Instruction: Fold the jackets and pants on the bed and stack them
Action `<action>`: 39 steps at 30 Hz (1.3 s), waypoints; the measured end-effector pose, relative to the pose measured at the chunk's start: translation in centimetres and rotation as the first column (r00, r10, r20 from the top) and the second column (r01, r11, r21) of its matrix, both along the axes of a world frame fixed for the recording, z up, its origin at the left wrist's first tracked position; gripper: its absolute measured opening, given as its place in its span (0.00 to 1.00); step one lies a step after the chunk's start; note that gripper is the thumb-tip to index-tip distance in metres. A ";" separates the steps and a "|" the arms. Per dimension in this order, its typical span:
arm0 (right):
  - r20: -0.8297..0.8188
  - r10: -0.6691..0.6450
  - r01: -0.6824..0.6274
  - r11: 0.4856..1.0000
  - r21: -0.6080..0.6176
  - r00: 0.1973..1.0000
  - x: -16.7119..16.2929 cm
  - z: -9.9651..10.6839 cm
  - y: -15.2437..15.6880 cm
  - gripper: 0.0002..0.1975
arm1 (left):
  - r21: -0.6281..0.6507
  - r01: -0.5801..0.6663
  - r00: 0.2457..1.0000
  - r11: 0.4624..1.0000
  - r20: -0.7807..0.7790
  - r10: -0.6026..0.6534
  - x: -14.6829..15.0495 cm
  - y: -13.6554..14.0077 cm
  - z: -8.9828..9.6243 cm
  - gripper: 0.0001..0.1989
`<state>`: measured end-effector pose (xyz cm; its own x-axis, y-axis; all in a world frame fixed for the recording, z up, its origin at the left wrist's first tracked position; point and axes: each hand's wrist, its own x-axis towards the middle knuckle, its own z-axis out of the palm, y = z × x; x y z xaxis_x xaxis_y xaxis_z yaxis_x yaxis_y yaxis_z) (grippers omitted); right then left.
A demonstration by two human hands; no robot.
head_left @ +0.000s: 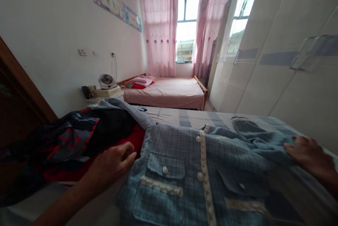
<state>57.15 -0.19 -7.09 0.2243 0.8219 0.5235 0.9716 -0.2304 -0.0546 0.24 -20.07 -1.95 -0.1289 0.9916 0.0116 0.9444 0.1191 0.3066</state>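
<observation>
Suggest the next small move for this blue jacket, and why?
Perhaps the right hand should straighten the sleeve beside it: that sleeve lies bunched and creased, while the chest of the blue jacket is spread out much flatter.

Bare hands in view: 2, well apart. Left hand (121, 159): fingers loosely curled, thumb close to them; left forearm (76, 196) slants up from lower left. Right hand (307, 151): palm downward, fingers bent, slightly blurred.
</observation>
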 end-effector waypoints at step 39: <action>-0.415 0.399 -0.317 0.914 0.254 0.818 -12.2 10.6 4.5 0.15 | 0.488 0.068 0.996 0.870 0.021 -0.090 3.3 19.4 7.2 0.14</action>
<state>44.92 4.29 3.47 0.1743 0.8008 0.5730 0.8411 0.1814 -0.5095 3.55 -0.68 5.23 -0.0612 0.8688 0.4913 0.9293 -0.1301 0.3457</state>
